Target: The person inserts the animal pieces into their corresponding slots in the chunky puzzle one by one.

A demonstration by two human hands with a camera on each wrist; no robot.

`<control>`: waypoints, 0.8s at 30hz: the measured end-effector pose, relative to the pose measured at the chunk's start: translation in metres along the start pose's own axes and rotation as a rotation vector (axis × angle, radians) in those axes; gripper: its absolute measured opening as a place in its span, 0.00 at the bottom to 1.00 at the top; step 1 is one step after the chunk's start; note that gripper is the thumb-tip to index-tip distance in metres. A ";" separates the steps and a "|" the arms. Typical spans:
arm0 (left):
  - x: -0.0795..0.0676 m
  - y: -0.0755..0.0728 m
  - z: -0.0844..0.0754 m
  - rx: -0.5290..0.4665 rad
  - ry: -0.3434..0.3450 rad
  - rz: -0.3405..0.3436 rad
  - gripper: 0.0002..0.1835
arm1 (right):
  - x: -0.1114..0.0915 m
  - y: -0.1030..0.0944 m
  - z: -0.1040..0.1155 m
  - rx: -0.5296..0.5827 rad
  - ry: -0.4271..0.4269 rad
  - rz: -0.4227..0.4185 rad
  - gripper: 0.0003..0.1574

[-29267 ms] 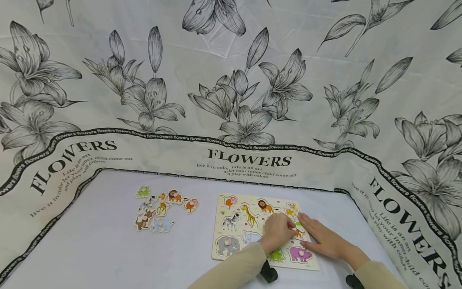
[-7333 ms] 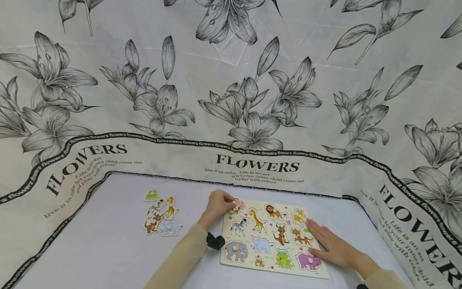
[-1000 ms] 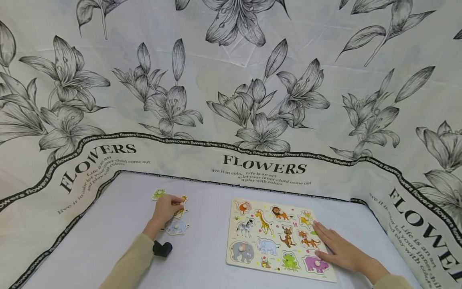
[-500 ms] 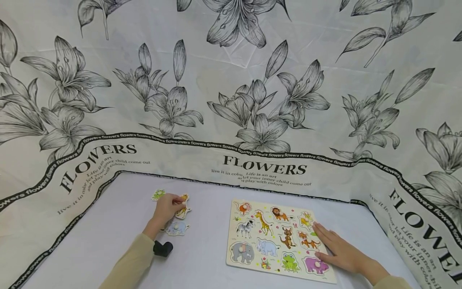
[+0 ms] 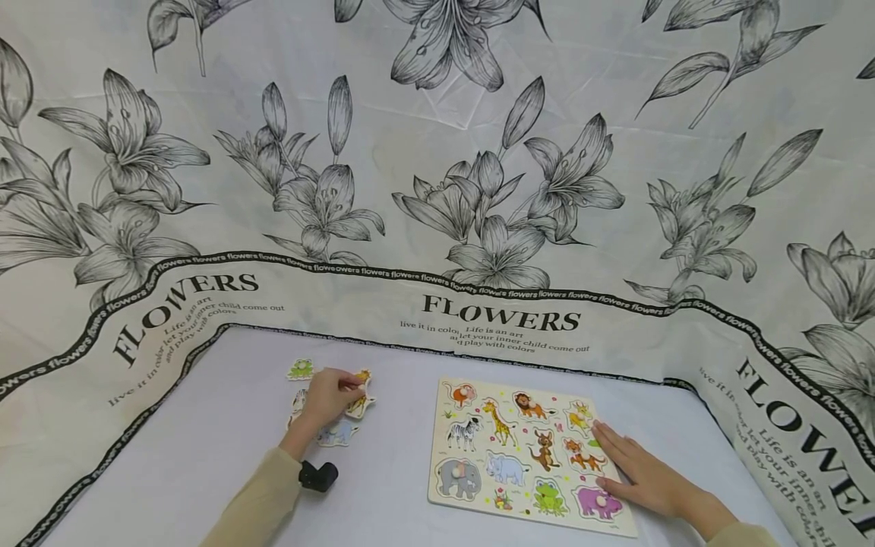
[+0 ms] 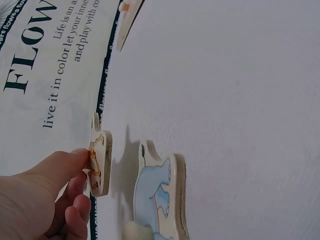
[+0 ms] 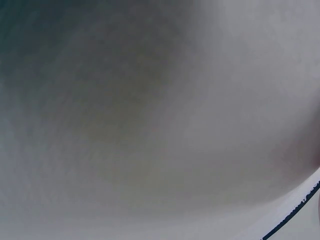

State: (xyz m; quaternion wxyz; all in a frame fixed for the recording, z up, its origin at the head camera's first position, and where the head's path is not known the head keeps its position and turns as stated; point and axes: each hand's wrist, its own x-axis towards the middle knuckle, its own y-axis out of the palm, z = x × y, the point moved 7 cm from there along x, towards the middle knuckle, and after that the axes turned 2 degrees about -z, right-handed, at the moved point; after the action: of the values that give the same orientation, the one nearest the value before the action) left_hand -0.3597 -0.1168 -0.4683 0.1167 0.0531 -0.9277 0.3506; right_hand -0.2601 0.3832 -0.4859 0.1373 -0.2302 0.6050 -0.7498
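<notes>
My left hand pinches a giraffe puzzle piece between thumb and fingertips at the loose pieces on the left. In the left wrist view the giraffe piece stands nearly on edge, its shadow falling on the white cloth. Nearest to it lies a light blue rhino piece with a knob. Partly behind the hand is a zebra piece; a frog piece lies farther back. My right hand rests with straight fingers on the right edge of the wooden animal puzzle board.
Monkey, lion, elephant and hippo pieces with knobs sit in the board. A flower-printed curtain borders the table's back and sides. The right wrist view is mostly blurred cloth.
Lion and monkey pieces from the loose group now sit in the board. In the last half second my left hand shifted right with the giraffe piece, uncovering part of the zebra. The right hand stayed put.
</notes>
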 end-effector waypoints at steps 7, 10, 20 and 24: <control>-0.003 0.011 -0.010 -0.045 0.042 0.006 0.04 | 0.001 0.000 0.001 -0.007 -0.005 -0.004 0.47; -0.005 0.015 -0.017 -0.059 0.072 0.004 0.04 | 0.001 0.000 0.000 -0.011 -0.006 -0.002 0.47; -0.012 0.029 -0.043 -0.108 0.183 -0.034 0.04 | 0.000 -0.001 0.001 -0.005 -0.004 0.001 0.47; -0.013 0.037 -0.048 -0.133 0.159 -0.005 0.05 | 0.000 -0.001 0.001 0.002 0.006 0.012 0.47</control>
State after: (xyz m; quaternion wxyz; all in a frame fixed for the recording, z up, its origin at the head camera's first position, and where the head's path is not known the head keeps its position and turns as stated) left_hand -0.3450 -0.0568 -0.4605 0.1942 0.0195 -0.9366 0.2912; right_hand -0.2592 0.3825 -0.4849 0.1401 -0.2243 0.6060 -0.7503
